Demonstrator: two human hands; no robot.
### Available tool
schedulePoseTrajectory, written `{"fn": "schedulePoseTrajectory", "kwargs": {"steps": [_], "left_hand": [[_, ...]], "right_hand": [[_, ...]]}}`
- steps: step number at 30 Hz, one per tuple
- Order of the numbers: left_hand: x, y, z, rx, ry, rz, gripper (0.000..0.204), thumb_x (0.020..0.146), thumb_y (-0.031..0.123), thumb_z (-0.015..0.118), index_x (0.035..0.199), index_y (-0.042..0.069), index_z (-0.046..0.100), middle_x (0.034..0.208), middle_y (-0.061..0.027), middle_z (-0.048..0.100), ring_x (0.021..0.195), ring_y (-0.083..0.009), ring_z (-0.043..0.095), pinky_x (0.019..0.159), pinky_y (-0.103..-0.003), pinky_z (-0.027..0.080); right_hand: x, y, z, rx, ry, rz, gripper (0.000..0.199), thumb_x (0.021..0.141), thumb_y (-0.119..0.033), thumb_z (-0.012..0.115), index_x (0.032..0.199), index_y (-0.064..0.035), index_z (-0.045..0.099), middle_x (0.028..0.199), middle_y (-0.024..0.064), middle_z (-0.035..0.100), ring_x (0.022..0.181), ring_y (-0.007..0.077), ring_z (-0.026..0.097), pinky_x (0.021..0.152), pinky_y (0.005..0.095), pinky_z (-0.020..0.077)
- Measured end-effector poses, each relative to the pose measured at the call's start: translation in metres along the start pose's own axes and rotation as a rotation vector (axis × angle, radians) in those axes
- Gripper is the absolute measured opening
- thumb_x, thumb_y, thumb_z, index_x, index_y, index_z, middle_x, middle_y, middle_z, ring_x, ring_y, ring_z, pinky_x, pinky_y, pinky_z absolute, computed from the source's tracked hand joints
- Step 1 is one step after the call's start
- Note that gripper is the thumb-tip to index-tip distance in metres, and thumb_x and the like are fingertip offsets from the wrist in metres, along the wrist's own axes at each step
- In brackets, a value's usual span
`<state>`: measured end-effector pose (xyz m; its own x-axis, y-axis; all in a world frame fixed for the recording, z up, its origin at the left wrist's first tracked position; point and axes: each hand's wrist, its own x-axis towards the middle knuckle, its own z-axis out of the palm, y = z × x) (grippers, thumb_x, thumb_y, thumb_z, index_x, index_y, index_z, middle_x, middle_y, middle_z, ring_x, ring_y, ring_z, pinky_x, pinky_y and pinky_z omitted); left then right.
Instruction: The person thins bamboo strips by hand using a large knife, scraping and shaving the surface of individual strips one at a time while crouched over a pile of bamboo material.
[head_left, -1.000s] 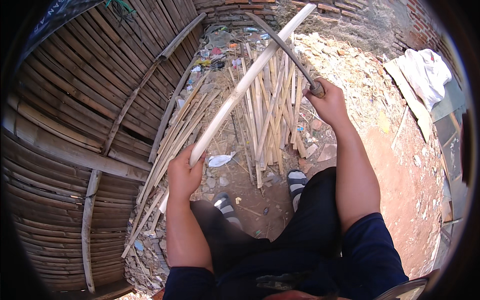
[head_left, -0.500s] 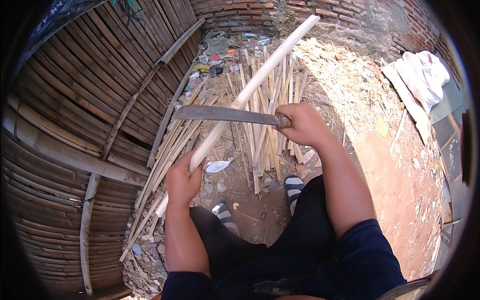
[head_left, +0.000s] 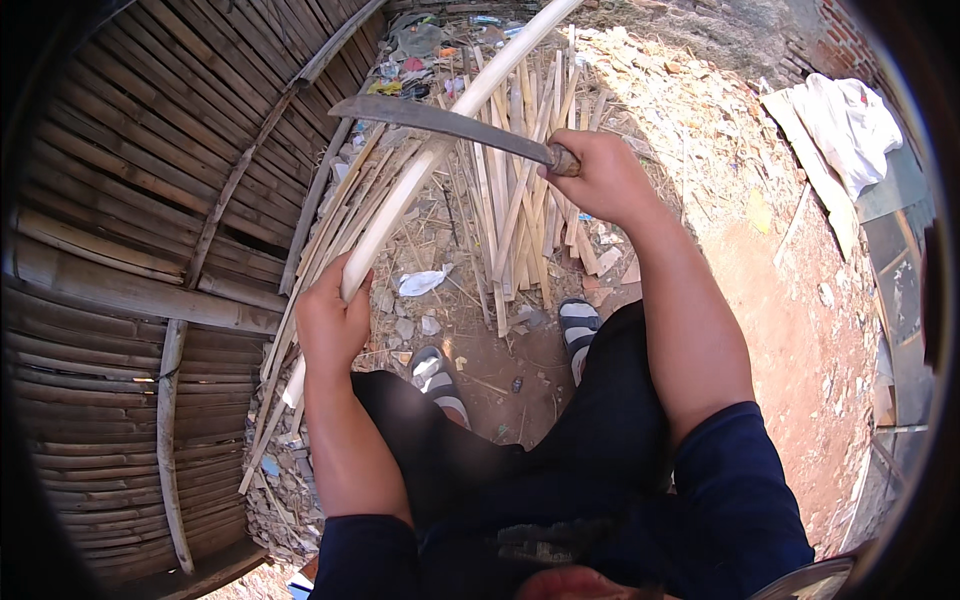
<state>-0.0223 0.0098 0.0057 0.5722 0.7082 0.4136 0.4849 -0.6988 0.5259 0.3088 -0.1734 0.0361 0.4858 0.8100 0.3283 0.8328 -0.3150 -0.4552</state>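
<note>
My left hand [head_left: 335, 310] is closed around a long pale peeled wooden pole [head_left: 400, 195], near its lower end. The pole slants up and away to the right, its far end cut off by the top edge of view. In my right hand [head_left: 600, 178] is the wooden handle of a machete [head_left: 440, 120]. Its dark blade lies across the pole, pointing left, with the tip beyond the pole. Whether the edge bites into the wood I cannot tell.
Split wooden strips [head_left: 520, 190] lie in a heap on the littered ground ahead. More strips lean along the bamboo slat wall [head_left: 130, 250] at the left. A white cloth [head_left: 845, 130] lies at the right, and a white scrap [head_left: 424, 280] sits near my feet.
The machete blade has shifted up along the pole and its tip has risen. My hands and the pole sit higher and farther left in view, while the whole view has tilted downward.
</note>
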Motion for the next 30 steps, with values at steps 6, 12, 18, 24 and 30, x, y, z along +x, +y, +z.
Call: {"fn": "schedulePoseTrajectory", "kwargs": {"steps": [6, 12, 18, 24, 30], "left_hand": [[0.001, 0.01, -0.002, 0.026, 0.006, 0.057, 0.031, 0.09, 0.015, 0.078, 0.12, 0.006, 0.076, 0.089, -0.0233, 0.074, 0.08, -0.0412, 0.074, 0.071, -0.043, 0.057], [-0.001, 0.016, -0.004, -0.001, 0.001, 0.039, 0.03, 0.091, 0.012, 0.075, 0.12, 0.002, 0.074, 0.095, -0.0238, 0.076, 0.086, -0.0359, 0.077, 0.079, -0.037, 0.057], [0.001, 0.012, 0.004, 0.009, 0.027, 0.051, 0.029, 0.092, 0.012, 0.076, 0.119, 0.002, 0.074, 0.096, -0.0238, 0.076, 0.088, -0.0334, 0.078, 0.08, -0.038, 0.057], [0.003, 0.009, 0.006, 0.008, -0.011, -0.007, 0.029, 0.093, 0.014, 0.077, 0.12, 0.002, 0.075, 0.096, -0.0225, 0.077, 0.084, -0.0291, 0.077, 0.079, -0.036, 0.056], [0.004, 0.0, 0.013, 0.004, -0.012, -0.035, 0.03, 0.095, 0.015, 0.076, 0.122, 0.002, 0.075, 0.097, -0.0218, 0.077, 0.085, -0.0258, 0.075, 0.081, -0.035, 0.056]], "right_hand": [[-0.01, -0.011, -0.002, -0.077, -0.036, -0.078, 0.019, 0.09, -0.024, 0.075, 0.105, -0.0112, 0.072, 0.091, 0.016, 0.074, 0.087, 0.0386, 0.072, 0.076, 0.051, 0.0562], [-0.008, 0.006, -0.016, 0.035, -0.029, 0.071, 0.022, 0.091, -0.026, 0.076, 0.107, -0.0103, 0.074, 0.086, 0.017, 0.074, 0.083, 0.0383, 0.071, 0.074, 0.0474, 0.0555], [-0.006, -0.006, -0.009, 0.053, 0.011, -0.028, 0.024, 0.091, -0.029, 0.078, 0.102, -0.0078, 0.073, 0.083, 0.0182, 0.072, 0.08, 0.0394, 0.07, 0.073, 0.0485, 0.0549], [-0.003, -0.018, -0.002, -0.016, -0.082, -0.068, 0.021, 0.091, -0.028, 0.077, 0.102, -0.0106, 0.074, 0.087, 0.0171, 0.073, 0.085, 0.0403, 0.07, 0.075, 0.0501, 0.0549], [0.002, 0.005, 0.007, 0.029, 0.046, -0.028, 0.025, 0.091, -0.026, 0.082, 0.1, -0.0051, 0.072, 0.071, 0.0135, 0.061, 0.067, 0.0273, 0.058, 0.067, 0.042, 0.0485]]}}
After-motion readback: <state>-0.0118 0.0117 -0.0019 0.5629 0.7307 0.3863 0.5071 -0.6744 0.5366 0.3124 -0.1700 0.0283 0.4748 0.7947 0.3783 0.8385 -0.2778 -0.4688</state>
